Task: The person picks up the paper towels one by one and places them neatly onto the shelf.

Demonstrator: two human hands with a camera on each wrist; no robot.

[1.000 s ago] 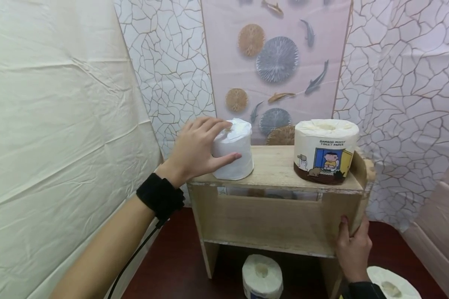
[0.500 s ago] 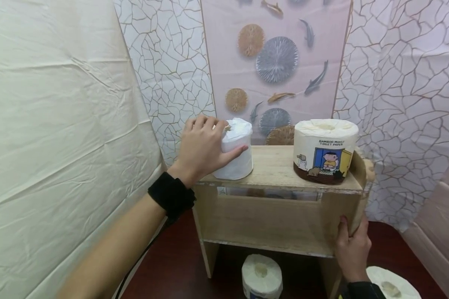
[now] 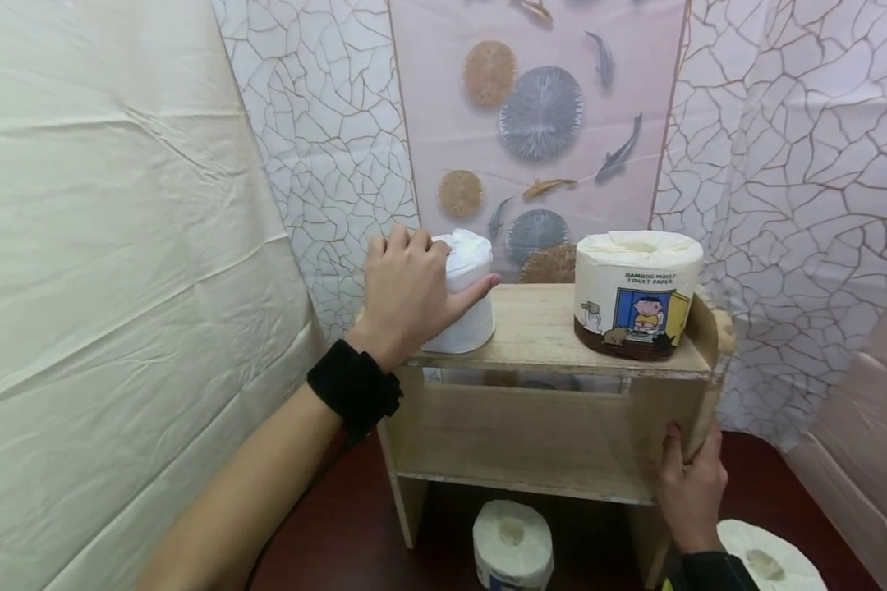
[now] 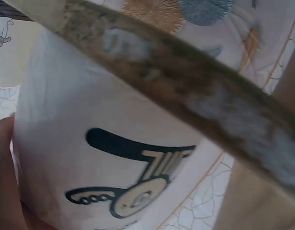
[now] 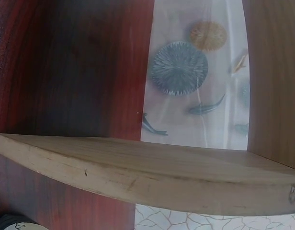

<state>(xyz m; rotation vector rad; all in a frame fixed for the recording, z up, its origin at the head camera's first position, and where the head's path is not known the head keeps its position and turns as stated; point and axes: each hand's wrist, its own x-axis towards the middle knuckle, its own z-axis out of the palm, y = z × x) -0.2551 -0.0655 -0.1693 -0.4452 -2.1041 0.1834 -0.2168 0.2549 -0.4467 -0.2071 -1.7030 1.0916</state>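
Note:
A white toilet roll (image 3: 467,327) stands upright at the left end of the wooden shelf's top board (image 3: 535,328). My left hand (image 3: 406,287) holds it from the left, fingers bent over behind its upper rim and thumb across its front. In the left wrist view the roll (image 4: 90,105) shows a dark cartoon print, with a finger (image 4: 5,167) against its side. My right hand (image 3: 693,491) grips the shelf's right side panel (image 3: 676,410), thumb on the inner face and fingers mostly hidden outside. The right wrist view shows the panel's edge (image 5: 138,179).
A printed toilet roll (image 3: 636,300) stands at the right end of the top board. Another roll (image 3: 512,542) sits on the dark red table (image 3: 325,492) below the shelf. A further roll (image 3: 769,558) stands right of my right wrist. A cream cloth (image 3: 133,246) hangs at left.
My left hand has shifted right, with its thumb reaching farther across the front of the white roll. The roll stays on the board, and my right hand keeps its grip on the panel.

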